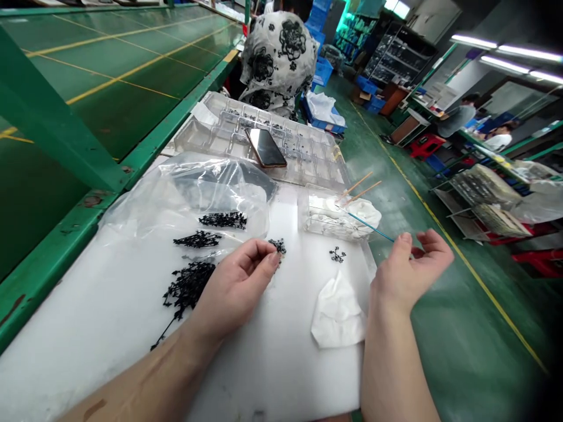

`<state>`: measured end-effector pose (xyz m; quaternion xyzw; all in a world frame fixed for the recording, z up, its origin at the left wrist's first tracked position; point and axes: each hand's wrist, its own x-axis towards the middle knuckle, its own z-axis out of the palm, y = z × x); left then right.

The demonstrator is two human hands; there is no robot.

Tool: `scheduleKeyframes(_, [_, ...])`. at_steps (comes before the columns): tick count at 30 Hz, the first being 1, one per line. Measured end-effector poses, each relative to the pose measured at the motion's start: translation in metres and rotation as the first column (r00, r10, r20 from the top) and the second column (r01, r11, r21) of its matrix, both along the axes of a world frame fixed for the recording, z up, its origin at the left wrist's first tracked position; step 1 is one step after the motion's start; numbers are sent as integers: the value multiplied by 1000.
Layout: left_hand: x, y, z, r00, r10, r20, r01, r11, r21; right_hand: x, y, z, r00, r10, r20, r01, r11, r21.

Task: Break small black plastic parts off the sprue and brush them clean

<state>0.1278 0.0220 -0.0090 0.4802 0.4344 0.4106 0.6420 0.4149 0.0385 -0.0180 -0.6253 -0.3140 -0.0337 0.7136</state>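
My left hand is closed, its thumb and forefinger pinching a small black branched piece above the white tabletop. In my right hand is a thin blue stick, held by its end between the fingers. Its far tip reaches over a clear plastic box stuffed with white cloth; whether it touches the cloth I cannot tell. Between my hands lies another small black branched piece. Left of my left hand are a large pile of black branched pieces and two smaller bunches, partly behind my hand.
A folded white cloth lies near my right forearm. Two wooden sticks poke from the box. Behind are a clear plastic bag, a compartment tray and a phone. A green frame borders the left; a person sits ahead.
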Motion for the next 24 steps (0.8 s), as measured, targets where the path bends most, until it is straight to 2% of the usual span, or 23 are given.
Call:
scheduleKeyframes(1, [-1,1,0,1000,9,5,-9,1000,-1,-14,-5,2,989,105,103,-102,994,-36])
scheduleKeyframes(2, [-1,1,0,1000,19,10,-19,1000,-3,-28,-9,3,946,275,173,-256,958,-127])
scheduleKeyframes(3, [-1,2,0,1000,27,14,-27,1000,-4,-41,-13,3,852,479,212,-425,868,-258])
scheduleKeyframes(4, [-2,2,0,999,34,15,-34,999,1,-53,-15,2,714,662,226,-554,732,-396])
scheduleKeyframes(5, [-2,3,0,999,40,18,-40,999,10,-63,-16,0,561,796,229,-620,587,-521])
scheduleKeyframes(6, [-2,3,1,999,45,20,-45,999,21,-70,-15,-2,427,874,232,-633,472,-614])
scheduleKeyframes(7, [-2,3,1,999,47,19,-48,998,29,-75,-14,-6,338,910,240,-618,407,-672])
scheduleKeyframes(8, [-1,3,1,999,47,16,-48,998,37,-78,-12,-9,292,923,252,-597,382,-705])
scheduleKeyframes(13, [2,4,0,1000,24,-6,-23,999,47,-79,-2,-21,241,936,258,-524,350,-776])
scheduleKeyframes(18, [3,4,0,999,-10,-35,13,997,73,-83,0,-22,232,922,311,-468,386,-795])
scheduleKeyframes(24, [1,1,-1,997,-38,-63,46,991,123,-82,0,-21,263,919,295,-475,389,-789])
